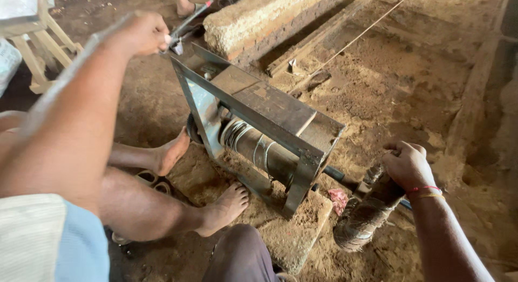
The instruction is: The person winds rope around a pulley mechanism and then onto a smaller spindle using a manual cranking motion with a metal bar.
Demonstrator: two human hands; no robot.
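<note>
Here, mid-scene:
Left hand (pixel 144 33): far left, clenched on thin metal handle (pixel 186 26).
Right hand (pixel 406 164): near right, grasping rope-wound dark bundle (pixel 367 214).
Grey steel winding frame (pixel 259 131): centre, on dirt floor (pixel 399 82).
Handling: bundle likely heavy, coarse; hold top end.

A short sleeve of pale ribbed cloth edged with light blue is seen on the left arm. Red and gold thread bands (pixel 425 192) are worn on the right wrist; both feet are bare.
</note>
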